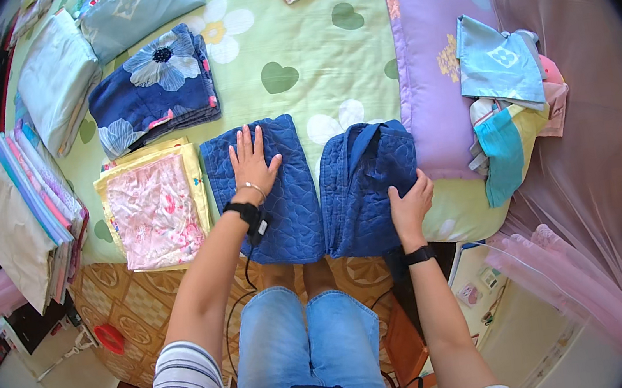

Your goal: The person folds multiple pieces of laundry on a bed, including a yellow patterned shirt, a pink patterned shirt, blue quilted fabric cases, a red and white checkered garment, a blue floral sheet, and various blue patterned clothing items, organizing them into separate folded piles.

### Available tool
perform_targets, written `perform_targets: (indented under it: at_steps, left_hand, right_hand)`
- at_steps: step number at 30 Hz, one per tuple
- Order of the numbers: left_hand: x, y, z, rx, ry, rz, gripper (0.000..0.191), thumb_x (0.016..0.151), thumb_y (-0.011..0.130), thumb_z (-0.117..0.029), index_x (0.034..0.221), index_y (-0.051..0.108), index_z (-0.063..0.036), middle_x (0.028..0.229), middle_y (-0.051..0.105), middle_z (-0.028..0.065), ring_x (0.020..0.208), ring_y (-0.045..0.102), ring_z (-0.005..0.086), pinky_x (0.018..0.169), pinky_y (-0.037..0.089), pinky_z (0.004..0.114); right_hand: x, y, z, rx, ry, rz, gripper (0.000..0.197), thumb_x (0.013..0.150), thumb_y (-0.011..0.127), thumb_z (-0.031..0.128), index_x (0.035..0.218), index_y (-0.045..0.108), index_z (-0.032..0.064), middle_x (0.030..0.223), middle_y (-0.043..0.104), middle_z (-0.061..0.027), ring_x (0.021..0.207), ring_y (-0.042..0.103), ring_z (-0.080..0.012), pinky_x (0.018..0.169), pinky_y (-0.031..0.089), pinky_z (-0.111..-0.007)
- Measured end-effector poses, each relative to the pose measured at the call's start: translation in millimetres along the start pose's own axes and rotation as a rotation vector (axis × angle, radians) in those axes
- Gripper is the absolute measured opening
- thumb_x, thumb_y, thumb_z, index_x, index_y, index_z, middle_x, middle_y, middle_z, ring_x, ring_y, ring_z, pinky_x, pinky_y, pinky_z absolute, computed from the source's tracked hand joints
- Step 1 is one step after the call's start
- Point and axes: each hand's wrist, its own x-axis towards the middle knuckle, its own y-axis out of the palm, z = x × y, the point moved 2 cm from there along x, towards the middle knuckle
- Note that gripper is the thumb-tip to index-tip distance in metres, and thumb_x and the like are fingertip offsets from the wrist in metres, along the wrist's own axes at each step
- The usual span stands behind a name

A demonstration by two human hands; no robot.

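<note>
My left hand (255, 165) lies flat, fingers spread, on a folded piece of navy quilted fabric (291, 226). Just right of it is a second folded navy quilted piece (348, 207), with a strap-like band (363, 143) across its top. At that piece's right edge rests my right hand (413, 201), its thumb apart from the fingers; the undersides of the fingers are hidden. Both quilted pieces sit at the near edge of the bed (296, 37), which has a pale green sheet with hearts and daisies.
Left are folded pink floral fabric on yellow cloth (152, 215), navy floral fabric (156, 90) and a tall stack of folded linens (25, 220). A lilac pillow (431, 78) and small folded cloths (500, 63) lie right. Pink netting (579, 129) hangs there; a cable (232, 310) trails below my left wrist.
</note>
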Motion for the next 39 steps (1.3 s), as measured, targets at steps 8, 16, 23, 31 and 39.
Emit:
perform_targets:
  at_steps: [8, 16, 23, 31, 39]
  left_hand:
    - [-89, -7, -79, -0.594, 0.101, -0.012, 0.029, 0.075, 0.061, -0.007, 0.103, 0.054, -0.0012, 0.102, 0.052, 0.0171, 0.098, 0.049, 0.0336, 0.089, 0.04, 0.039]
    - [-48, 38, -116, -0.617, -0.095, 0.073, 0.046, 0.08, 0.056, -0.013, 0.123, 0.044, 0.0005, 0.115, 0.051, 0.0221, 0.104, 0.05, 0.038, 0.089, 0.042, 0.042]
    - [-14, 63, -102, -0.992, -0.179, 0.435, 0.034, 0.082, 0.062, -0.031, 0.096, 0.063, -0.0002, 0.081, 0.067, 0.0133, 0.07, 0.061, 0.0184, 0.068, 0.048, 0.033]
    - [-58, -25, -131, -1.108, -0.147, 0.306, 0.038, 0.091, 0.054, -0.036, 0.087, 0.062, 0.0008, 0.062, 0.053, 0.0012, 0.06, 0.045, 0.0088, 0.057, 0.042, 0.028]
    - [-61, -268, -73, -1.312, -0.378, -0.402, 0.03, 0.094, 0.051, -0.028, 0.091, 0.061, -0.0007, 0.078, 0.058, -0.0011, 0.068, 0.051, 0.0096, 0.062, 0.043, 0.026]
  right_hand:
    - [-14, 49, 62, 0.135, -0.12, 0.073, 0.044, 0.072, 0.072, 0.028, 0.098, 0.047, 0.0011, 0.097, 0.049, -0.0173, 0.093, 0.049, -0.0354, 0.082, 0.041, -0.041]
    - [43, 87, 44, 0.146, -0.047, 0.12, 0.034, 0.069, 0.072, 0.02, 0.09, 0.056, 0.0002, 0.084, 0.059, -0.0154, 0.077, 0.057, -0.0307, 0.07, 0.046, -0.038]
    - [9, 43, 90, 0.176, -0.351, 0.013, 0.031, 0.076, 0.069, 0.02, 0.096, 0.054, 0.0021, 0.084, 0.051, -0.0106, 0.081, 0.051, -0.0272, 0.073, 0.042, -0.037]
    - [28, -10, 70, 0.723, 0.0, 0.325, 0.016, 0.085, 0.062, 0.013, 0.076, 0.051, 0.0057, 0.073, 0.041, 0.0045, 0.066, 0.038, -0.0045, 0.057, 0.033, -0.021]
    - [63, -191, 134, 1.185, -0.129, -0.15, 0.018, 0.094, 0.051, 0.017, 0.106, 0.051, 0.0032, 0.099, 0.058, -0.0041, 0.087, 0.054, -0.0095, 0.079, 0.043, -0.023]
